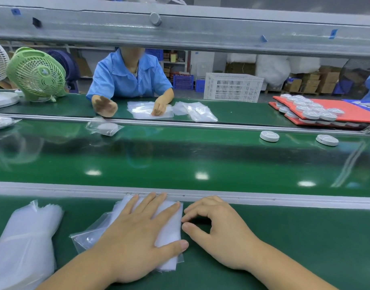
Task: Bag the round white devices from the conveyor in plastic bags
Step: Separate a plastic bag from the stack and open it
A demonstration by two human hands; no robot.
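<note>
1. Hands: the left hand [138,233] lies flat with its fingers spread, pressing down on the bag stack [169,225]. The right hand [219,233] sits just right of the stack, its fingers curled, with thumb and forefinger tips touching the stack's right edge. I cannot tell whether they have pinched up a sheet.
2. That free right edge runs from the near side straight away toward the aluminium rail [263,198], which lies just beyond the stack. A top bag would likely peel off rightward, toward the right hand.
3. The bags are thin, clear to milky film, limp and slippery-looking. The lower sheets fan out to the stack's left.
4. Well left of the stack lies a loose bundle of bags [27,237], crumpled and cloudy.
5. Beyond the stack runs the conveyor [179,155], a glossy green belt showing lamp reflections.
6. Two round white devices, the nearer device [269,136] and the farther device [327,140], lie far beyond and to the right of the stack. They are flat hard pucks with no long axis, so any approach direction serves. The right hand is nearer to them, though I judge it a long reach.
7. A bagged device [105,128] lies beyond the stack, slightly left.
8. Farther right of the stack, red foam trays [347,111] hold more pucks.
</note>
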